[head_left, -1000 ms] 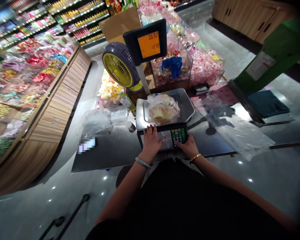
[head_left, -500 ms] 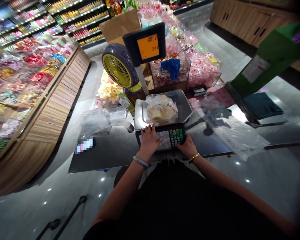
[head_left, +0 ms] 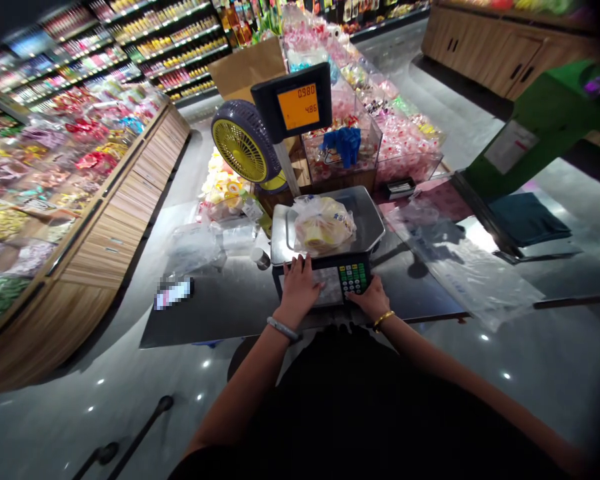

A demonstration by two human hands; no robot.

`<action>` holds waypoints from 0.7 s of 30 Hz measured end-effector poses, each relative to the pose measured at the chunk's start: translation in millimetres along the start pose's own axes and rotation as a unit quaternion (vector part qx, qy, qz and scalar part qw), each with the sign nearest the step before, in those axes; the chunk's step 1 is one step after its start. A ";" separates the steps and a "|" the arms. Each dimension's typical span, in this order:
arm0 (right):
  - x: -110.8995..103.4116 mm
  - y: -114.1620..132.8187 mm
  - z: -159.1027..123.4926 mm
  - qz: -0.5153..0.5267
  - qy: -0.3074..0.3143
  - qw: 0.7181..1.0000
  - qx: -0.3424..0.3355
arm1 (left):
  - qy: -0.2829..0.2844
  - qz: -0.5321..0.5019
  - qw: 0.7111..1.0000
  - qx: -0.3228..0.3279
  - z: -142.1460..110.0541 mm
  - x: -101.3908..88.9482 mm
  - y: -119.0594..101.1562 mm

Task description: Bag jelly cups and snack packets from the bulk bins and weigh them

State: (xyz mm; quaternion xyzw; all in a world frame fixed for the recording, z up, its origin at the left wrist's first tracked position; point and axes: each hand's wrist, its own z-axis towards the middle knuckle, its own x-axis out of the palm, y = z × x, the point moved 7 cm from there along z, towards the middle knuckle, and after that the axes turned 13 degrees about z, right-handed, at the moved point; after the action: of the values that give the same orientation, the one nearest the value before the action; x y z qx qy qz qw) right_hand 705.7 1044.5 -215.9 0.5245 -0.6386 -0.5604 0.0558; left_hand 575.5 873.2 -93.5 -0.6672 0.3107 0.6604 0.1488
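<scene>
A weighing scale (head_left: 279,230) stands in front of me, its keypad (head_left: 353,280) facing my body. On its metal pan lies a clear plastic bag of pale yellow food (head_left: 325,223), its exact kind hidden by the film. My left hand (head_left: 300,287) is spread over the left part of the front panel, fingers pointing toward the pan. My right hand (head_left: 373,297) grips the front right corner, with its thumb on the lower keys and its fingers around the side. Above, the orange display (head_left: 299,107) reads 0.980 and 4.86.
A phone (head_left: 174,293) and clear plastic bags (head_left: 193,247) lie on the dark table (head_left: 205,320), left of the scale. Behind stands a yellow-and-grey fan (head_left: 243,143). Plastic sheeting (head_left: 465,260) and a green machine (head_left: 525,127) are at right. Candy bins (head_left: 405,143) fill the back.
The display has gone from 0.862 to 0.980, and its lower number has risen too. My right thumb has shifted slightly left on the keys. The view has tipped slightly upward.
</scene>
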 end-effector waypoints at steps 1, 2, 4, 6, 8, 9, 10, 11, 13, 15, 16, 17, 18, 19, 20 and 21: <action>1.0 0.5 -0.8 -0.002 -0.004 1.000 -0.002 | 0.000 0.003 1.000 0.000 -0.4 -0.2 -0.2; 2.1 0.9 -1.6 -0.004 -0.008 1.000 -0.005 | -0.001 0.005 1.000 0.000 -0.6 -0.4 -0.3; 4.3 1.2 -3.0 -0.004 -0.015 1.000 -0.013 | -0.004 0.008 1.000 -0.001 -0.7 -0.9 -0.8; 5.9 0.8 -3.7 0.001 -0.021 1.000 -0.021 | -0.008 0.011 1.000 -0.003 -0.3 -1.3 -1.6; 6.2 -0.2 -2.9 0.011 -0.022 0.999 -0.029 | -0.013 0.013 1.000 -0.006 0.3 -1.7 -2.6; 5.9 -1.1 -1.8 0.017 -0.021 0.999 -0.034 | -0.016 0.014 1.000 -0.007 0.6 -2.0 -3.1; 5.1 -2.4 -0.2 0.024 -0.017 0.999 -0.040 | -0.018 0.015 1.000 -0.009 0.9 -2.3 -3.7; 4.0 -4.2 1.8 0.033 -0.010 0.998 -0.047 | -0.019 0.016 1.000 -0.011 1.2 -2.6 -4.1; 1.4 -9.2 6.4 0.056 0.015 0.996 -0.068 | -0.019 0.019 1.000 -0.016 1.6 -3.2 -5.0; -1.6 -15.6 10.8 0.082 0.052 0.990 -0.100 | -0.016 0.021 0.999 -0.019 2.1 -3.5 -5.6; -3.0 -19.2 12.5 0.096 0.071 0.986 -0.118 | -0.015 0.021 0.999 -0.020 2.3 -3.5 -5.9; -4.4 -23.1 13.9 0.107 0.089 0.981 -0.133 | -0.013 0.021 0.999 -0.020 2.5 -3.3 -6.2; -5.6 -27.0 15.2 0.117 0.103 0.977 -0.145 | -0.012 0.021 1.000 -0.020 2.7 -3.1 -6.5; -6.6 -30.8 16.4 0.126 0.114 0.974 -0.153 | -0.011 0.021 1.000 -0.020 2.7 -2.9 -6.8; -7.1 -34.2 17.7 0.132 0.120 0.971 -0.157 | -0.011 0.021 1.000 -0.020 2.7 -2.7 -7.0; -7.0 -36.9 18.9 0.138 0.124 0.970 -0.158 | -0.011 0.020 1.000 -0.020 2.6 -2.5 -7.2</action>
State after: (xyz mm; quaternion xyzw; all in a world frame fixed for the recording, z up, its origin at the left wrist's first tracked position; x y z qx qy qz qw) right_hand 718.8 1068.7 -247.8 0.4813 -0.5960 -0.5719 0.2934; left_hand 578.0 880.8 -92.8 -0.6566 0.3094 0.6763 0.1255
